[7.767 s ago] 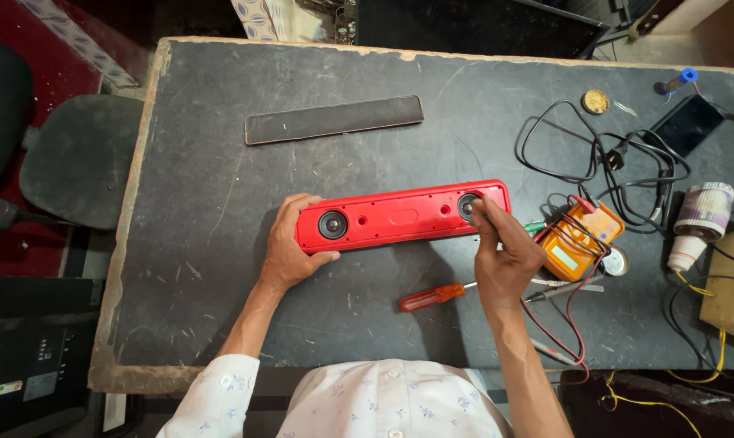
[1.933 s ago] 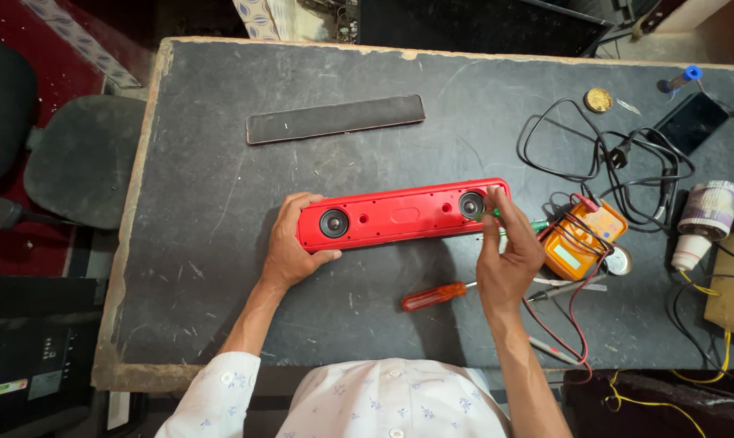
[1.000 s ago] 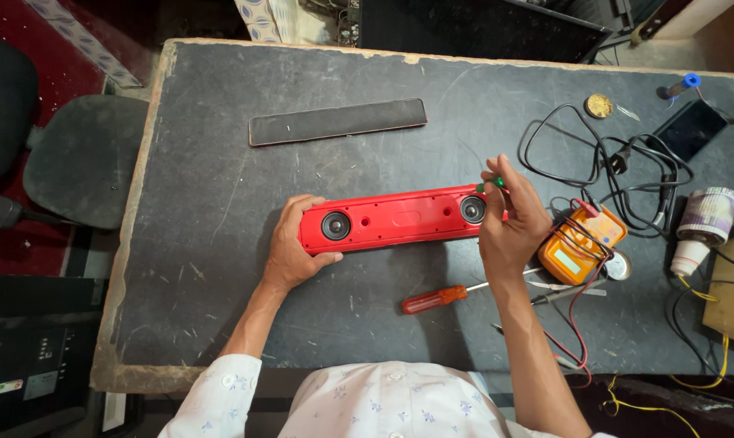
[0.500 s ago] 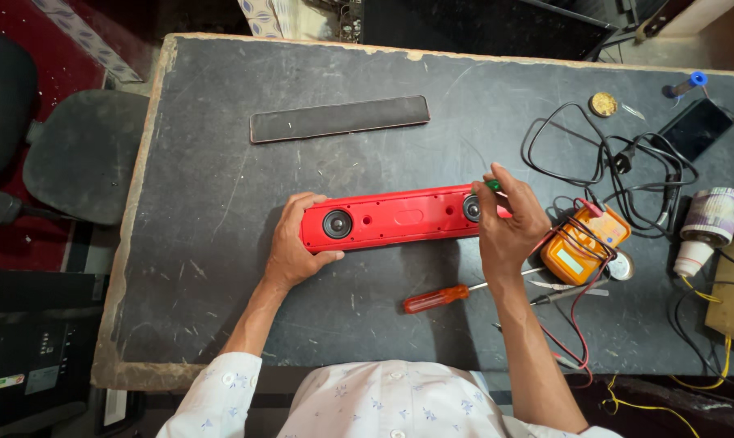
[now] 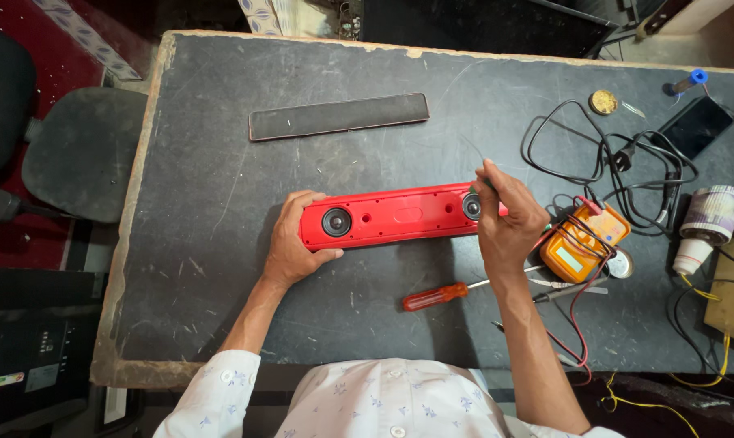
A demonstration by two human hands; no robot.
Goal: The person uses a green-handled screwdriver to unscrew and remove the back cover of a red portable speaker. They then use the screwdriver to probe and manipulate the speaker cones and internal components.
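While the camera looked straight down from the person's head, a long red plastic speaker housing (image 5: pixel 395 216) lay near the middle of a dark, scuffed desk (image 5: pixel 180 268), its long axis running from 9 o'clock to 3 o'clock, just ahead of both hands.

At the housing's 9 o'clock end, the left hand (image 5: pixel 292 243) was wrapped around the end, thumb on the near edge and fingers curled over the far edge, gripping it. Beside that hand sat a round black speaker cone (image 5: pixel 336 221) set into the smooth, glossy red face.

At the 3 o'clock end, the right hand (image 5: pixel 506 217) was bunched over the second speaker cone (image 5: pixel 471 207), fingertips pressed together as if pinching something small; what it pinched could not be made out. Both hands touched the housing, one at each end, so neither was clearly nearer.

At 12 o'clock from the housing, well apart, lay a flat black rectangular grille strip (image 5: pixel 339 116), matte and lying roughly parallel to it. At 6 o'clock from the right hand, near it, lay a screwdriver (image 5: pixel 446 294) with a translucent red handle and a thin metal shaft.

Toward 3 o'clock sat an orange multimeter (image 5: pixel 582 243) with red and black leads, a tangle of black cables (image 5: pixel 606 154), a dark phone (image 5: pixel 695 127), and a roll of tape (image 5: pixel 706 223).
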